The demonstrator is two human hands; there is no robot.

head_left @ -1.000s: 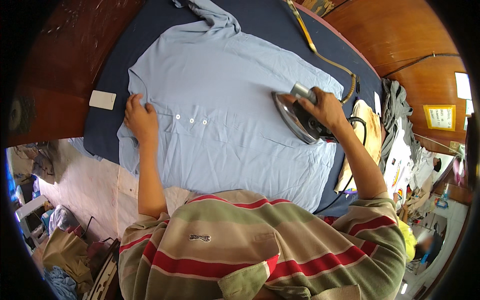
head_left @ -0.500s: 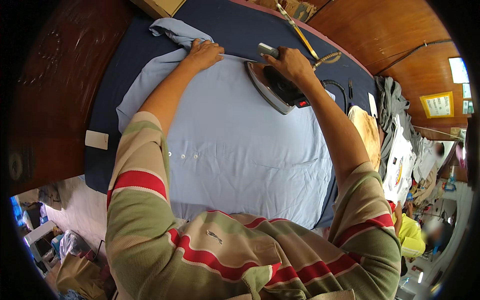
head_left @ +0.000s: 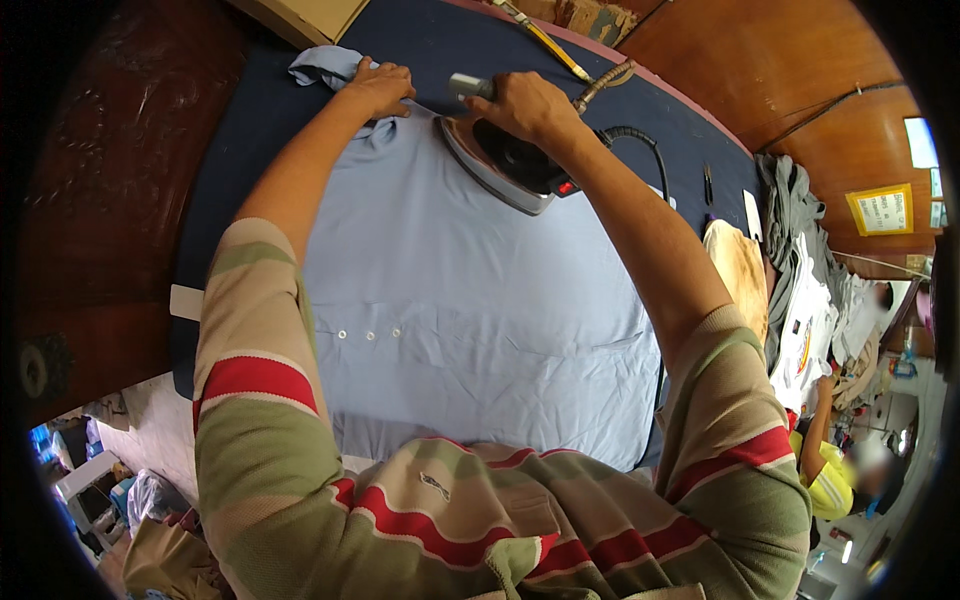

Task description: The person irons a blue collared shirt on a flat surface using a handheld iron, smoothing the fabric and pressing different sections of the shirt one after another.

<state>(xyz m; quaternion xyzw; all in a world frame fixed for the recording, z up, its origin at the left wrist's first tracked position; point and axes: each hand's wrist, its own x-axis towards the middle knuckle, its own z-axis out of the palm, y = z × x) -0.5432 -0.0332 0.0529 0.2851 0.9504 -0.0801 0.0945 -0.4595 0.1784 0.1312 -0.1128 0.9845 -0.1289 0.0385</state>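
A light blue shirt point(head_left: 480, 280) with small white buttons is spread over the dark navy padded table. My right hand point(head_left: 532, 106) grips the handle of an iron point(head_left: 500, 160), whose soleplate rests on the shirt's far part. A red light glows at the heel of the iron. At the far left edge of the shirt, my left hand point(head_left: 382, 88) has its fingers curled over the cloth, which bunches just below the hand. A twisted piece of the blue cloth sticks out beyond its fingers. The undersides of those fingers are hidden.
A cord point(head_left: 640, 138) runs from the iron along the right. Beyond it lie a yellow-and-white stick point(head_left: 548, 42), thin dark tweezers point(head_left: 708, 185) and a white tag point(head_left: 752, 215). Piled garments point(head_left: 800, 300) line the right side. A cardboard box point(head_left: 300, 15) stands far left; a co-worker in yellow point(head_left: 830, 485) is lower right.
The iron and my right hand have slid left across the shirt. My left hand has moved slightly left and away, and the cloth beside it is now bunched. The co-worker's arm has risen.
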